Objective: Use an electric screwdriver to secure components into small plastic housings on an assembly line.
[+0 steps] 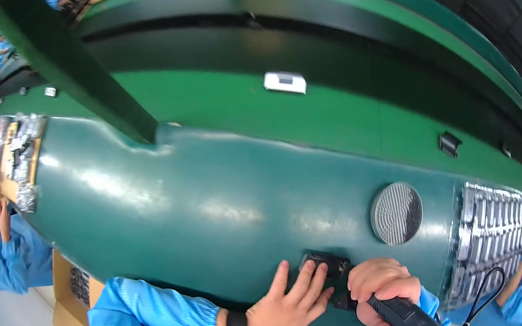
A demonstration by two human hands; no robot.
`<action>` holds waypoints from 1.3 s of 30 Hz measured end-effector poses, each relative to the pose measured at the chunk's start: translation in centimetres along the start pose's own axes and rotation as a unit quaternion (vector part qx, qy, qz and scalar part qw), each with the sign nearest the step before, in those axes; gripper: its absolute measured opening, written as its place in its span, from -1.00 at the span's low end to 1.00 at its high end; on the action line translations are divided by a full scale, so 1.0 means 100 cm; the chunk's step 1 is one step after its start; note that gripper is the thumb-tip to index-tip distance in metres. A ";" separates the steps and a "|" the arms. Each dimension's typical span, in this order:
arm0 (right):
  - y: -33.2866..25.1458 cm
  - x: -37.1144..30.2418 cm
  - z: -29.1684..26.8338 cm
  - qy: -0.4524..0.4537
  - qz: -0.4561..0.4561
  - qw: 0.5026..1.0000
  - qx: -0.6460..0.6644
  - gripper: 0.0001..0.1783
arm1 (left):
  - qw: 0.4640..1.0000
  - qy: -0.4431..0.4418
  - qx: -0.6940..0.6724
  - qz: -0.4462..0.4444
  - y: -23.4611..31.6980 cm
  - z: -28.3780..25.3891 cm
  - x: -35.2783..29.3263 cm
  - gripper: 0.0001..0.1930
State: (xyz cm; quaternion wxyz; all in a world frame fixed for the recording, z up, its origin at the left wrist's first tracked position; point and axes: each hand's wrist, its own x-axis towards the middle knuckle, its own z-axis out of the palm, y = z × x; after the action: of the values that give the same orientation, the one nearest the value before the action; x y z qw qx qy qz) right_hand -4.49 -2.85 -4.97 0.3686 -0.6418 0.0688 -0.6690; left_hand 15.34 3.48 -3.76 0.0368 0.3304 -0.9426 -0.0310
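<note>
My left hand [285, 309] lies with its fingers stretched out and spread, its fingertips resting on a small black rectangular part [336, 263] on the green bench mat. A black band circles that wrist. Just to the right, my right hand [381, 280] is closed around the dark grey handle of a corded electric screwdriver [409, 320]. Its handle slants toward the lower right, while its tip is hidden by my fingers. Below the black part, another dark piece shows partly between my hands; whether the two are joined I cannot tell.
A round grey dish [396, 213] with a striped surface sits right of my hands. Beyond it stands a tray [494, 228] of rowed parts. White [285, 82] and black [450, 143] pieces lie on the green conveyor belt [214, 94]. A green post [78, 76] rises far left. Co-workers in blue sit both sides.
</note>
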 end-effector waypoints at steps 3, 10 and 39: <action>0.000 0.000 0.011 0.034 -0.021 0.999 -0.027 -0.38 | 0.999 -0.030 -0.010 0.017 -0.002 -0.007 -0.005 -0.40; -0.021 0.007 -0.001 0.169 0.148 0.969 0.103 -0.32 | 0.996 -0.067 -0.055 0.027 -0.003 -0.024 -0.012 0.10; -0.009 0.050 -0.050 0.498 0.165 0.847 0.087 -0.51 | 0.491 -0.071 -0.755 0.428 0.055 -0.130 0.061 -0.79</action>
State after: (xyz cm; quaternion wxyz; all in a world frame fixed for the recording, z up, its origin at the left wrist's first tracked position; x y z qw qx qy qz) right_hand -8.96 -7.05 -1.27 0.4442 -0.1665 0.2894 -0.8314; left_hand 8.35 3.50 9.96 0.2138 -0.2709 -0.5837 -0.7350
